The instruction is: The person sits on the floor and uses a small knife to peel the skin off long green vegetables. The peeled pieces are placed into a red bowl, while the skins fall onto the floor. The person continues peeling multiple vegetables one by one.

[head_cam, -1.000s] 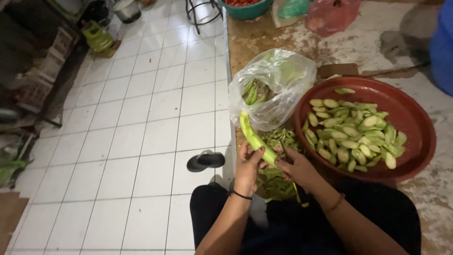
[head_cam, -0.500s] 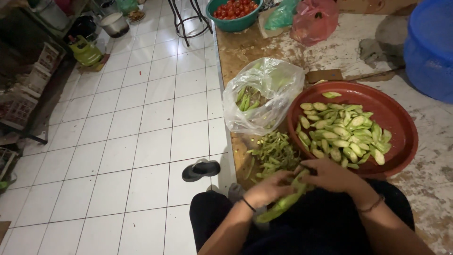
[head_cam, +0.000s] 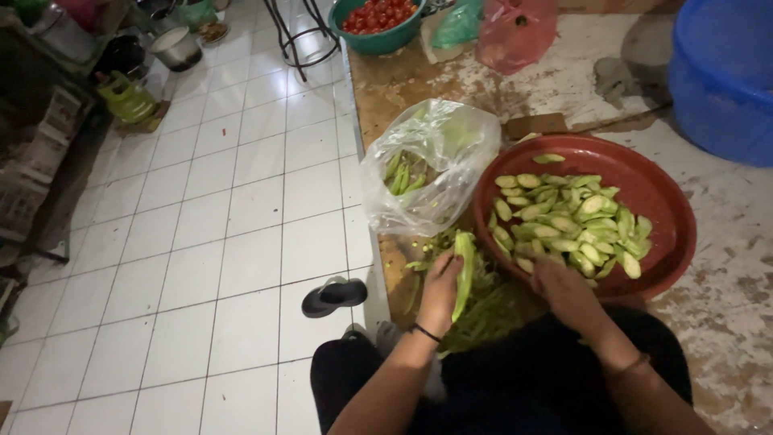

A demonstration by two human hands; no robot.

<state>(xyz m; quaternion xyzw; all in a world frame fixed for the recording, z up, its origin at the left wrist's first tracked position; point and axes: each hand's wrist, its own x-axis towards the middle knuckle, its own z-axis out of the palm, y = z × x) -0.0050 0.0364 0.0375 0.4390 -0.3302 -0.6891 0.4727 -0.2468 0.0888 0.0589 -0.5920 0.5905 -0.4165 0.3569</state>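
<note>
Far end of the worn worktop [head_cam: 564, 80]: teal bowl [head_cam: 378, 36] w/ red tomatoes [head_cam: 378, 14], then a green bag [head_cam: 460, 24] & a pink bag [head_cam: 515, 32] just beside it, blue tub [head_cam: 721, 76] at the right edge. White tiled floor [head_cam: 201, 242] on the left w/ a black sandal [head_cam: 334, 296] near the worktop's edge, stool legs [head_cam: 294, 32] up top. Farther left: a small green gas can [head_cam: 127, 99], a metal pot [head_cam: 175, 48] & dark shelving [head_cam: 32, 185], too dim to tell what's on it.
</note>
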